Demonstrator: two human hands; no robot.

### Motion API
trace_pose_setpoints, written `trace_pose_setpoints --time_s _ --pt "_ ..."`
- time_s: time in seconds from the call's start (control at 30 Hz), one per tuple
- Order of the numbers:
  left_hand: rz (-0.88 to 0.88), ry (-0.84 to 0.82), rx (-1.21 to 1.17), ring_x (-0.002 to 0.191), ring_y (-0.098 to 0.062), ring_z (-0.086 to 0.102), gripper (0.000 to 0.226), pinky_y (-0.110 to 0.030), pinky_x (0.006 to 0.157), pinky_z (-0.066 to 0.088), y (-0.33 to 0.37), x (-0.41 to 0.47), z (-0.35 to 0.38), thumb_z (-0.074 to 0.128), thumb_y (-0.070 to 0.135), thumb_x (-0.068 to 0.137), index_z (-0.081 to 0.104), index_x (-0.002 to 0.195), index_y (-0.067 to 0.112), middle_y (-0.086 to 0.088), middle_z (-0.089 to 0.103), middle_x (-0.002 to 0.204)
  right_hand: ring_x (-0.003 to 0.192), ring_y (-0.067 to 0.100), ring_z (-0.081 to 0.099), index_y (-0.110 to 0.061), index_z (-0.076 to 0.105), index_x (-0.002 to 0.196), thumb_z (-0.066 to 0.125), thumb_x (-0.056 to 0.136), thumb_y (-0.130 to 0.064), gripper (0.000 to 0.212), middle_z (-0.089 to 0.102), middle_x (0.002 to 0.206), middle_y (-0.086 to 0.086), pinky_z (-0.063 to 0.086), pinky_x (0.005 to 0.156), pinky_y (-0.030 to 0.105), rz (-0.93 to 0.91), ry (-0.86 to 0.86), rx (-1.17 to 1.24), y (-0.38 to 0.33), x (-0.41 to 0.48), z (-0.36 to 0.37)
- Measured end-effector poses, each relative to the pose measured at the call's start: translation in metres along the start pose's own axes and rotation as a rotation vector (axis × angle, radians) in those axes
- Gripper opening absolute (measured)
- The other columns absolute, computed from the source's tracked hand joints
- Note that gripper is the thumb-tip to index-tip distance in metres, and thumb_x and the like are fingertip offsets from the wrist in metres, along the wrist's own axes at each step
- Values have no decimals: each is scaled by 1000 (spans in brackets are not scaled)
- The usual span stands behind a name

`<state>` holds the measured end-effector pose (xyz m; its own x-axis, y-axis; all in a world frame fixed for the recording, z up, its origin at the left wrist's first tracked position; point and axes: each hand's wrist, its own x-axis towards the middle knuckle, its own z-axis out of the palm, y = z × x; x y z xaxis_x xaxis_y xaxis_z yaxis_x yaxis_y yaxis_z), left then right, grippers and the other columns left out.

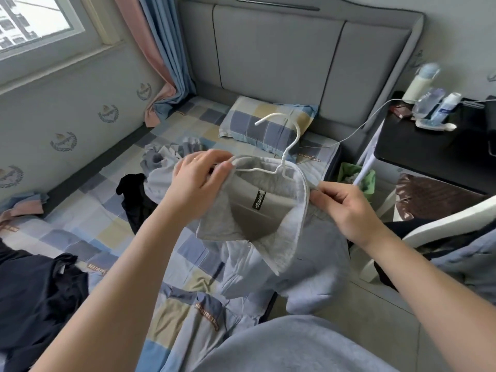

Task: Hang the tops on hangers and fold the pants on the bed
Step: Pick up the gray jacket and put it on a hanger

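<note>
The top (308,251) hangs in the air between my hands over the near corner of the bed (112,232), collar spread open toward me, its grey lining and a black label showing, the pale blue body drooping down toward my lap. The white hanger (284,157) sits inside the neck opening: its hook stands up above the collar, tipped toward the pillow (268,122), and one arm of it runs leftward into my grip. My left hand (198,178) is raised, wrist bent and palm down, fingers curled — thumb and fingertips pinch the left end of the collar together with the tip of that hanger arm. My right hand (346,208) comes in from the side, forearm angled across the bed's edge, thumb and forefinger pinching the collar's right edge, the other fingers folded under. On the checked cover beyond the top lie a black garment (137,200) and a blue-grey heap (166,157); dark clothes (35,291) are piled at my left. To the right, off the bed, stand a green bin (357,178) and a black nightstand (429,151) with bottles on it.
</note>
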<state>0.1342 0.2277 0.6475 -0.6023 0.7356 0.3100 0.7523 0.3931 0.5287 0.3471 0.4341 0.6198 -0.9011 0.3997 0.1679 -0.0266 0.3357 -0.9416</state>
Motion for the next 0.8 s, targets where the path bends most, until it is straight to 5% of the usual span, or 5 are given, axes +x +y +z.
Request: trace_pose_setpoints --time_s 0.23,0.33,0.43,0.67,0.8 --pt "25 -135 -285 68 1 59 23 -14 61 43 20 5 52 55 62 86 65 83 42 22 65 74 58 20 44 -8 67 79 64 94 -42 38 53 66 19 34 57 25 143 64 -115 15 -48 -41" --pt "15 -213 -393 67 0 62 24 -13 59 45 45 16 83 57 66 82 68 81 45 20 68 75 64 11 56 -25 69 80 65 91 -46 25 63 69 -2 41 61 23 290 123 -231 17 -84 -68" --pt "70 -322 -472 66 0 61 27 -14 60 46 77 29 120 58 67 80 68 80 42 19 68 74 70 17 59 -27 68 79 62 95 -43 23 65 74 6 44 67 35 396 255 -248 15 -128 -89" --pt "219 -667 -625 65 -4 59 29 -29 62 51 178 36 206 62 68 78 69 85 41 9 68 73 59 7 48 -29 58 65 65 95 -17 33 53 61 -4 37 59 19 523 599 -341 3 -240 -129" --pt "327 -861 -669 64 -3 57 31 -26 62 49 252 27 252 61 68 78 69 86 40 6 67 74 57 4 44 -22 50 68 62 96 -30 31 48 62 3 35 56 24 626 759 -432 -3 -305 -151"
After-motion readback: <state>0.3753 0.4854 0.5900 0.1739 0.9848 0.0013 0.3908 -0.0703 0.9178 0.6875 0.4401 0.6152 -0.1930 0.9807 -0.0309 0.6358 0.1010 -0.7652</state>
